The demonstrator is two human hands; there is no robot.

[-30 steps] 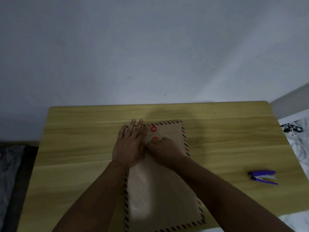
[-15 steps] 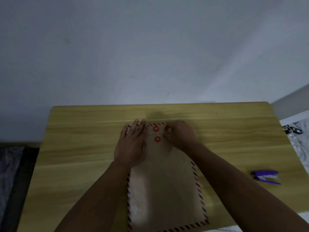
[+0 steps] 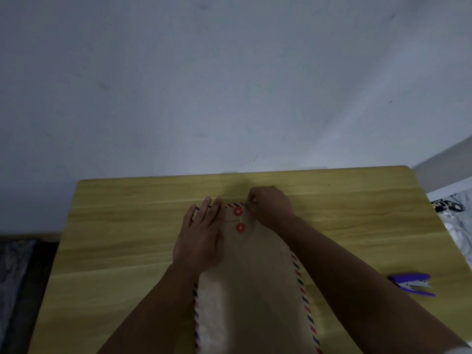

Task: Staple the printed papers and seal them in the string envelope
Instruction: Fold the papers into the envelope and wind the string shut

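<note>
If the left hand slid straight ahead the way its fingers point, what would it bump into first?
Probably nothing on the table: the left hand points past the envelope top edge over bare wood toward the wall.

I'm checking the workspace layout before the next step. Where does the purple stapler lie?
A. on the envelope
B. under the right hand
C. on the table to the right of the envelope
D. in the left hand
C: the purple stapler lies on the table, apart from the envelope, beyond the right forearm.
</note>
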